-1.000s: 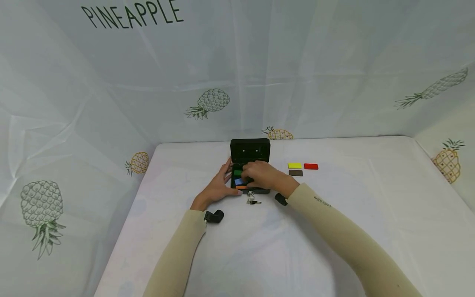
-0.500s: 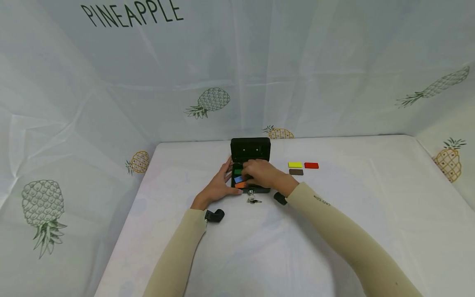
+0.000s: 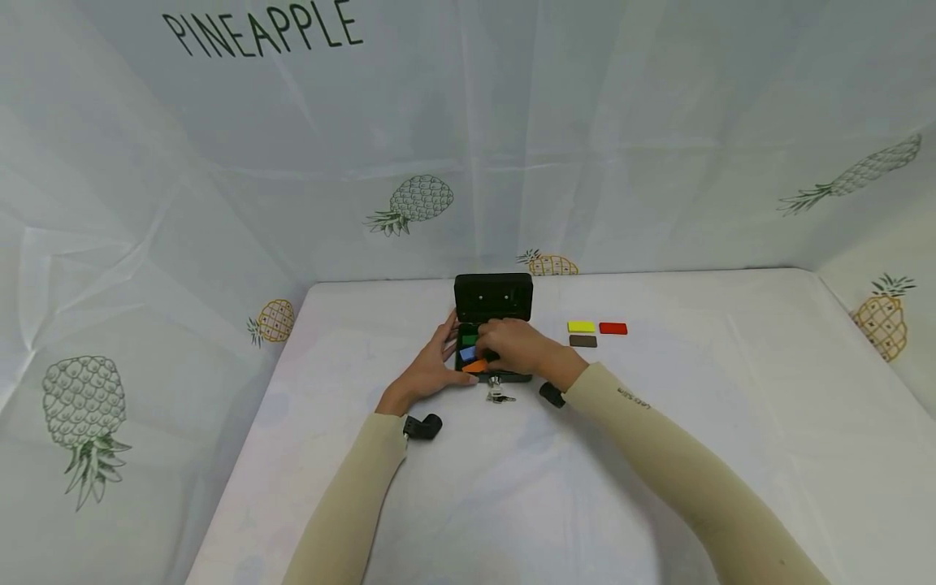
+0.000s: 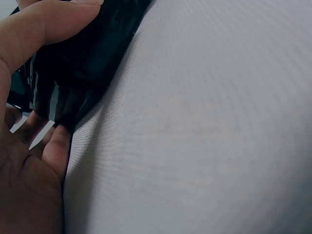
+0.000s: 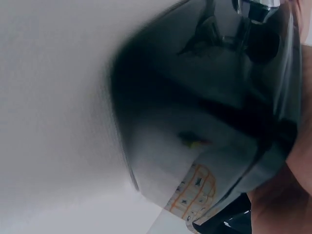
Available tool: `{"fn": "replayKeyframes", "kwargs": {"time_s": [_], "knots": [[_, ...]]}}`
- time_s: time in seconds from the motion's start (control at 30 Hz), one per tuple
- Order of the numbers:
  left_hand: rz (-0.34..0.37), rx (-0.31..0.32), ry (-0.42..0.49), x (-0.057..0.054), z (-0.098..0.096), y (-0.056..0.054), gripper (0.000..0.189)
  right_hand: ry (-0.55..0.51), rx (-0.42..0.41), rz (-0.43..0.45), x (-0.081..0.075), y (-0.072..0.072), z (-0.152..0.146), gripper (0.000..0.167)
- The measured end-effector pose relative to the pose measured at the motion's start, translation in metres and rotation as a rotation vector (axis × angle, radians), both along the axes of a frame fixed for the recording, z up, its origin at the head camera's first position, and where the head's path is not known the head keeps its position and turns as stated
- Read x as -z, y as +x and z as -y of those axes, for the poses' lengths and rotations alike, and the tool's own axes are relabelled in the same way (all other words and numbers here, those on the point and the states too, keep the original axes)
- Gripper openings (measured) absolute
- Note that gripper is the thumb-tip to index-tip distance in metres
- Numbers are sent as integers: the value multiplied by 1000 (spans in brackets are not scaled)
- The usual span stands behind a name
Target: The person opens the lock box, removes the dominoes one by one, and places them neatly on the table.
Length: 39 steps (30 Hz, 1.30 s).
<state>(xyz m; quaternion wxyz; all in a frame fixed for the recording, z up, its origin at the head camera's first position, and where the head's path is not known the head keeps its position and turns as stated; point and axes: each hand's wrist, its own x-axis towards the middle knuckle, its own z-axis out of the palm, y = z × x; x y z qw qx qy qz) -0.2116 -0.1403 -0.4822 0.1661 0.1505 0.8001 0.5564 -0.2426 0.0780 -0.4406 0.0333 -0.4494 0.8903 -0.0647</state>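
fingers of our left hand (image 3: 430, 367) grip the left end of a black box (image 3: 517, 377), thumb over the front edge and the rest along its side. those of our right hand (image 3: 517, 343) bend down into the box, tips hidden, so we cannot tell what they hold or whether they are together.

around us hangs a white cloth (image 3: 621, 122), printed with pineapples (image 3: 422, 197) and, at the upper left, the word pineapple. a white table (image 3: 768, 349) reaches back to it. our beige sleeves (image 3: 347, 496) come in over the near part, and each wrist wears a small black camera (image 3: 422, 426).

the box sits near the table's far edge, its lid (image 3: 493, 296) raised at the back; in the right wrist view its shiny wall mirrors a pineapple.

inside, at the left, we see a green block (image 3: 469, 340) farthest from us, then a blue block (image 3: 468, 354), then an orange block (image 3: 475, 366) lying askew near the front. outside, to the right, a yellow block (image 3: 581, 327) lies beside a red block (image 3: 613, 328), with a brown block (image 3: 582, 341) just nearer us than the yellow one.

smallest are the lock (image 3: 495, 379) on the box's front and some keys (image 3: 501, 398) just below it.
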Motion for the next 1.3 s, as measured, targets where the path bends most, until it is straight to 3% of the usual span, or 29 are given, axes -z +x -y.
{"fn": "replayKeyframes", "kwargs": {"time_s": [0.2, 0.4, 0.97, 1.3], "knots": [[6, -10, -1, 2, 0, -1, 128, 3, 14, -22, 1, 1, -4, 25], [-4, -13, -2, 2, 0, -2, 128, -60, 78, -42, -5, 5, -21, 21], [-21, -23, -28, 6, 0, -4, 130, -274, 254, -114, -13, 21, -88, 22], [-10, -27, -36, 5, 0, -3, 128, -305, 320, -134, -8, 25, -133, 19]]}}
